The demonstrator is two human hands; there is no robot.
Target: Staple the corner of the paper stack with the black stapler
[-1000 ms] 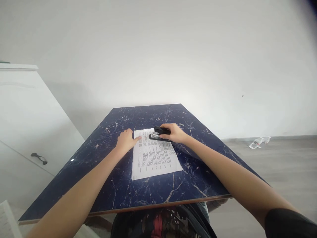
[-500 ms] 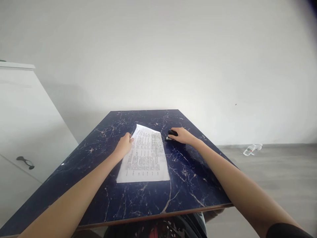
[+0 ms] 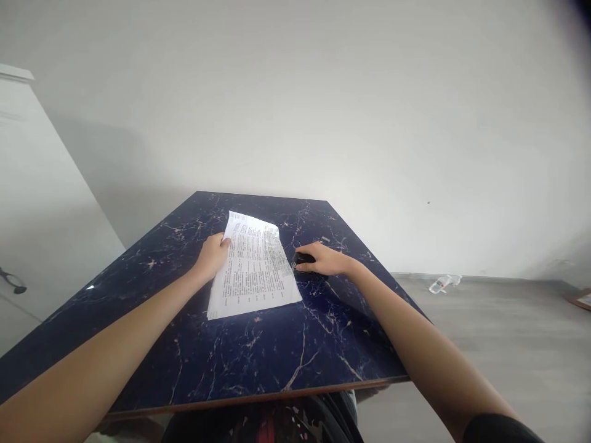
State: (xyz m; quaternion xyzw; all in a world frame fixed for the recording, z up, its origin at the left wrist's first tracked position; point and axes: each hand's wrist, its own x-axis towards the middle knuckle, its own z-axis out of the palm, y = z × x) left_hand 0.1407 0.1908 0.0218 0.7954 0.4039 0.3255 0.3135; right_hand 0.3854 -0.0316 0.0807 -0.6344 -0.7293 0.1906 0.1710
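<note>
A plain white wall fills the upper half of the frame, and below it a dark blue marbled table (image 3: 258, 357) takes the centre and lower part. At the far left edge stands a white cabinet (image 3: 28, 203) with a dark handle (image 3: 13, 282).

Left of centre, the left hand (image 3: 211, 257) pinches the left edge of the printed paper (image 3: 253, 267), fingers closed on it, so the far end lifts off the table while the near end lies flat. To handle the sheet well, the grip wants to stay on the margin and the lift kept low, so the page does not crease or fold over.

Just right of the paper, the right hand (image 3: 321, 259) rests over a small black stapler (image 3: 303, 259) on the table, fingers curled loosely over it; how firmly it grips I cannot tell, since the hand hides most of it. A small pale bit (image 3: 325, 239) lies on the table beyond it.

At the right of the frame, on the grey floor (image 3: 498, 344) by the wall, lies a clear plastic bottle (image 3: 442, 283), well apart from the hands. Nothing stands between hands and paper.
</note>
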